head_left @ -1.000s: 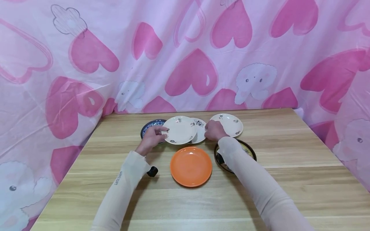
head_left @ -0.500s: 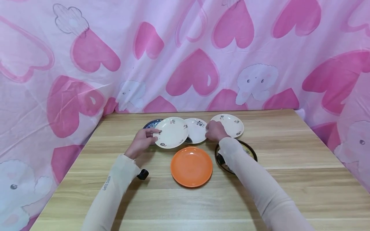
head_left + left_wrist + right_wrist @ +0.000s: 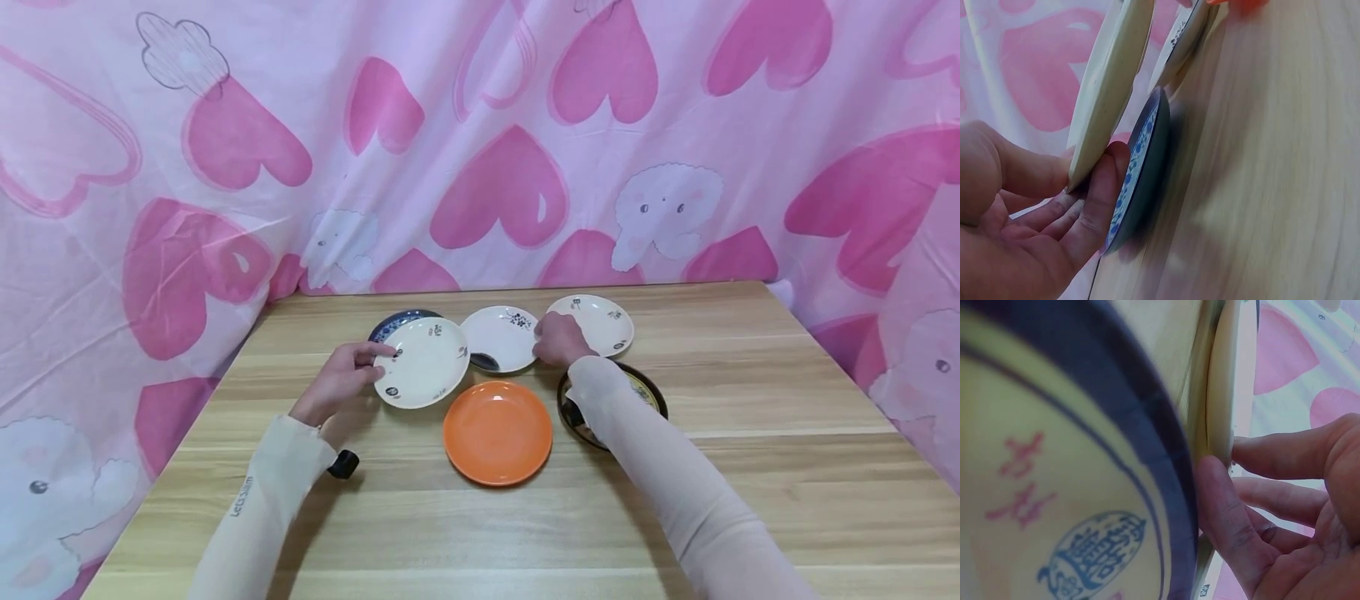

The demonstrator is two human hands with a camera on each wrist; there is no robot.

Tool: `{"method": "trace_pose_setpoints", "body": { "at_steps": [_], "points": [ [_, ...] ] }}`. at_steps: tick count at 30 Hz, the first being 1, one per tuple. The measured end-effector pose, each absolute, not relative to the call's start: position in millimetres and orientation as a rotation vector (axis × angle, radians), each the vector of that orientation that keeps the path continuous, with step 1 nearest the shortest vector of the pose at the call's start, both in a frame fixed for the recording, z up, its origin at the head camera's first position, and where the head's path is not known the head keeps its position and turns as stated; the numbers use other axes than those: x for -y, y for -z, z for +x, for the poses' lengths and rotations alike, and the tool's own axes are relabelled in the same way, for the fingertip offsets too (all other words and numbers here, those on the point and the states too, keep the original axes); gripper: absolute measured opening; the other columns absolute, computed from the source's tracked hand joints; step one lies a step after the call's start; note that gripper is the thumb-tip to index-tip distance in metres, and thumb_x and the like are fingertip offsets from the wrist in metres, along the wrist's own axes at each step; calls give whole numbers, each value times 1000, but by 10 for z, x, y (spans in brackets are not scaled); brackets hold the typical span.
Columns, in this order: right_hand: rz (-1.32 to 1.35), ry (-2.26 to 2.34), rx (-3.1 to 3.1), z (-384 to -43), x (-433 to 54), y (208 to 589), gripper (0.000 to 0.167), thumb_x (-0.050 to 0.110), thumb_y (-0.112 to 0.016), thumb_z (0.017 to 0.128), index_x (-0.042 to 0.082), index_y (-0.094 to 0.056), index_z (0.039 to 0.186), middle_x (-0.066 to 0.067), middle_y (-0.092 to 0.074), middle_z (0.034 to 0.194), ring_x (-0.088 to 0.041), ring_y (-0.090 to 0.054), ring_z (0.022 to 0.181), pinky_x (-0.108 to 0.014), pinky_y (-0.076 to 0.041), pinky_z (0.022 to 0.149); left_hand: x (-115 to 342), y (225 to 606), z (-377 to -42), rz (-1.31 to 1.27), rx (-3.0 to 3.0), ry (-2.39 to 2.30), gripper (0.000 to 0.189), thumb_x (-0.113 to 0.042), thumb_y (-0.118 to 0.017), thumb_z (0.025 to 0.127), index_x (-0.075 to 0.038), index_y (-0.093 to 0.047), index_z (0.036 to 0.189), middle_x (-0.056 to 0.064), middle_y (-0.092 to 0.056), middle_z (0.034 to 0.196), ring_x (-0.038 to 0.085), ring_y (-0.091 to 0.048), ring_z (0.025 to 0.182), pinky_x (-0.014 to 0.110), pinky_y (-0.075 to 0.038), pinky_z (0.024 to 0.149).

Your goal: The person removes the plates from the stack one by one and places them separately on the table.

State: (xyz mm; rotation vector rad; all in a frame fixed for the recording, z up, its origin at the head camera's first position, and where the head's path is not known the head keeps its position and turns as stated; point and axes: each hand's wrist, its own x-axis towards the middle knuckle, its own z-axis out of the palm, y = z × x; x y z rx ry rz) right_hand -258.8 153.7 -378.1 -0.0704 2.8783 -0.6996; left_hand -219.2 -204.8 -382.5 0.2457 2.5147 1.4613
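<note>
My left hand (image 3: 341,385) pinches the left rim of a cream plate (image 3: 422,367) with small dark motifs. In the left wrist view, this plate is lifted above a blue patterned plate (image 3: 1138,165), thumb on one face and fingers on the other. Part of the blue plate is hidden beneath it in the head view. My right hand (image 3: 561,337) pinches the right rim of a white plate (image 3: 498,337) with a dark floral print. The right wrist view has thumb and fingers on both sides of that rim (image 3: 1221,406).
Right of my right hand lies another cream plate (image 3: 597,323). An orange plate (image 3: 497,433) sits nearer on the wooden table (image 3: 495,533). Under my right forearm is a dark-rimmed yellow plate (image 3: 651,392), partly covered. A pink heart-patterned cloth (image 3: 495,183) hangs behind the table.
My left hand has carried the cream plate left and nearer, off the white plate, which now shows fully apart from its gripped edge. The right hand has stayed in place.
</note>
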Motion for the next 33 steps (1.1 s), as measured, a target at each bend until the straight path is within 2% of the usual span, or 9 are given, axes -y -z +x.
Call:
{"method": "trace_pose_setpoints", "body": {
  "at_steps": [4,7,14,18,22,27,33],
  "points": [
    [-74,689,-2883,-2590,-1542,3783,41,7,-64,85,-2,-67,125,-19,-67,128,-30,-56,106,-41,-52,99,2144,3788,-2133,270,-2489,-1435,38,2,-56,93,5,-59,131,7,-60,89,10,-52,77,21,-49,63],
    [-68,686,-2887,-2594,-1547,3785,37,7,-64,85,-2,-70,120,-18,-68,121,-29,-56,102,-39,-52,94,2208,3770,-2101,294,-2484,-1407,37,3,-56,92,7,-59,129,8,-62,90,10,-54,77,22,-51,65],
    [-71,681,-2882,-2594,-1552,3794,34,6,-64,84,-2,-72,116,-17,-68,113,-28,-56,96,-34,-50,84,2337,3787,-2054,329,-2460,-1359,33,4,-55,93,8,-59,126,20,-64,106,14,-56,86,22,-54,72],
    [-73,688,-2882,-2594,-1545,3801,29,6,-64,84,-1,-73,110,-17,-67,110,-28,-56,93,-33,-49,80,2379,3803,-2038,315,-2470,-1323,30,3,-55,94,6,-61,123,22,-65,112,15,-58,90,20,-54,75],
    [-78,691,-2893,-2590,-1546,3800,30,6,-64,83,-1,-73,111,-18,-67,115,-29,-55,97,-36,-51,87,2413,3800,-2042,331,-2492,-1261,27,4,-54,94,4,-62,120,20,-65,112,17,-57,92,20,-53,76],
    [-82,692,-2894,-2587,-1551,3801,42,7,-64,83,-2,-68,124,-19,-66,128,-31,-56,107,-42,-51,101,2440,3759,-2048,400,-2514,-1179,27,7,-53,91,2,-65,114,20,-64,117,21,-58,96,22,-52,80],
    [-71,708,-2880,-2591,-1549,3796,44,7,-65,84,-2,-66,127,-20,-65,132,-32,-57,112,-43,-51,105,2440,3765,-2061,514,-2504,-1101,25,9,-56,89,0,-67,110,21,-64,120,24,-59,101,24,-52,84]
  ]
}}
